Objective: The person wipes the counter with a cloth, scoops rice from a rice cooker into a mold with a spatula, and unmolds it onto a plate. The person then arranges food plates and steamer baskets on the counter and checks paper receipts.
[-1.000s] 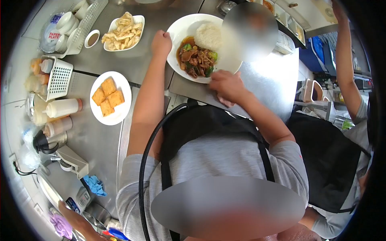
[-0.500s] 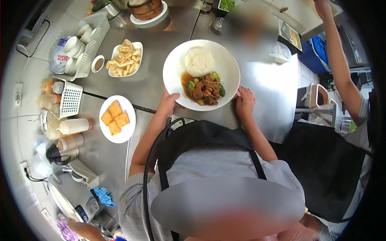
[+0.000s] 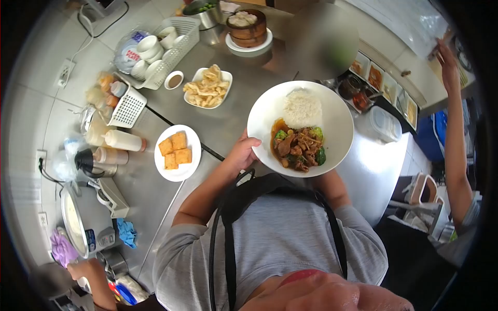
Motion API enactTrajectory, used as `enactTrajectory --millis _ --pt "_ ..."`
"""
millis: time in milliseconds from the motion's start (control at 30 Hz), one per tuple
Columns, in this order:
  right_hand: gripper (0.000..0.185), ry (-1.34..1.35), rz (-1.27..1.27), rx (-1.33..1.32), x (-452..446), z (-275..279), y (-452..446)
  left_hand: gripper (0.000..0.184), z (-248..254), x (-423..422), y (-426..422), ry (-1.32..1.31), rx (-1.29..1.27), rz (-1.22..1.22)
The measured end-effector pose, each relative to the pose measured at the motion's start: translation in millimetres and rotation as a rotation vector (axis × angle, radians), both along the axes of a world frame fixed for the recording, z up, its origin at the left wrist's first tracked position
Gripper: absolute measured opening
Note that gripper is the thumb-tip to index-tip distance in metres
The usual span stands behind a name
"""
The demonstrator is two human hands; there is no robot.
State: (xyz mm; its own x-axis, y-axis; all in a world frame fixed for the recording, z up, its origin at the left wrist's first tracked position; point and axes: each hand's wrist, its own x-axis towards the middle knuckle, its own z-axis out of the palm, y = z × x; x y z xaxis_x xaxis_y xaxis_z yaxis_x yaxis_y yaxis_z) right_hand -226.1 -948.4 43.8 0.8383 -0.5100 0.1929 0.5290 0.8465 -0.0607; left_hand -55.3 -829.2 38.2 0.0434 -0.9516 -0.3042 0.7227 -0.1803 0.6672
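Note:
My left hand [image 3: 243, 151] grips the left rim of a wide white plate [image 3: 260, 122], its thumb on the edge and its fingers underneath. On the plate lie a mound of white rice [image 3: 302, 109] and a brown meat stir-fry [image 3: 300, 149] with broccoli and sauce. My right forearm [image 3: 332, 185] reaches beneath the plate's near edge; the plate hides the right hand's fingers. To the left stands a smaller white plate [image 3: 193, 168] with several golden fried squares [image 3: 175, 149]. Beyond it are a white dish of pale crispy pieces [image 3: 209, 89] and a small sauce cup [image 3: 174, 80].
A bamboo steamer [image 3: 246, 35] sits on a white plate at the back. Baskets [image 3: 129, 108] of bottles and cups line the left wall. Topping trays [image 3: 374, 75] and a clear-lidded tub [image 3: 384, 124] stand right. One co-worker's arm [image 3: 454, 124] rises at right; another's hand [image 3: 85, 269] is lower left.
The view has shifted. The plate of rice and stir-fry looks slightly larger and closer to me. My right hand has gone from its right rim to below it, out of sight.

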Motion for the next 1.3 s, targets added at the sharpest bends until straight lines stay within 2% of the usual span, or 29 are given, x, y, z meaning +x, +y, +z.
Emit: enactTrajectory --millis 67,133,200,267,333,433,467,500,567,600,700,800,900,933,1000,1033,1067,1100,1133,1167,1233,1267,1300 --pt "0.047 -0.213 0.248 -0.083 12 9 11 0.062 4 4 -5 0.021 -0.031 0.034" --pt "0.05 -0.333 0.419 -0.157 20 13 17 0.063 6 11 -6 -0.068 -0.027 0.095" --pt "0.052 -0.244 0.361 -0.164 11 13 23 0.063 3 12 -3 -0.163 0.019 0.18" --pt "0.057 -0.006 0.188 -0.113 -5 9 28 0.064 -2 5 1 -0.27 0.109 0.292" --pt "0.064 0.299 -0.013 -0.055 -17 0 29 0.064 -3 -7 7 -0.266 0.158 0.306" --pt "0.064 0.766 -0.196 0.09 -8 -21 21 0.061 -17 -21 18 -0.224 0.238 0.309" --pt "0.058 0.79 -0.159 0.096 -14 -37 15 0.059 -21 -29 20 -0.219 0.285 0.318" --pt "0.056 0.973 -0.177 -0.05 -17 -35 10 0.058 -25 -33 23 -0.214 0.333 0.325" --pt "0.052 1.322 -0.208 -0.362 -19 -31 1 0.059 -35 -33 31 -0.223 0.22 0.232" --pt "0.049 1.294 -0.385 -0.419 -16 -52 -8 0.06 -43 -33 31 -0.206 0.204 0.198" --pt "0.048 1.522 -0.385 -0.652 -7 -38 -30 0.064 -47 -35 34 -0.302 0.154 0.16" --pt "0.048 1.601 -0.397 -0.844 7 -32 -51 0.067 -39 -26 39 -0.45 0.173 0.115" --pt "0.045 1.611 -0.319 -0.979 11 -25 -64 0.054 -11 22 44 -0.687 0.314 -0.271" --pt "0.045 1.589 -0.399 -1.2 -8 -61 -88 0.036 -10 49 44 -0.682 0.284 -0.304" --pt "0.043 1.546 -0.629 -1.629 -44 -134 -136 0.036 -2 101 61 -0.743 0.197 0.162" --pt "0.042 1.579 -0.646 -1.429 -44 -103 -125 0.027 6 125 69 -0.709 0.111 0.507" --pt "0.042 1.593 -0.678 -1.224 -42 -65 -110 0.037 -3 152 77 -0.781 0.158 0.916" --pt "0.042 1.65 -0.76 -1.274 -46 -61 -110 0.054 -3 184 83 -1.289 0.442 1.244" --pt "0.041 1.711 -0.846 -1.32 -53 -60 -110 0.068 -12 226 96 -1.354 0.377 1.541" --pt "0.041 1.78 -0.935 -1.36 -59 -60 -108 0.082 19 234 106 -1.121 0.147 1.684" --pt "0.041 1.816 -0.951 -1.433 -59 -54 -88 0.091 -1 284 129 -1.385 0.541 1.812" --pt "0.04 1.844 -0.96 -1.463 -60 -53 -81 0.094 -11 307 136 -1.451 0.573 1.801" --pt "0.039 1.703 -1.14 -1.607 -58 -58 -81 0.097 -17 324 139 -1.518 0.6 1.78"
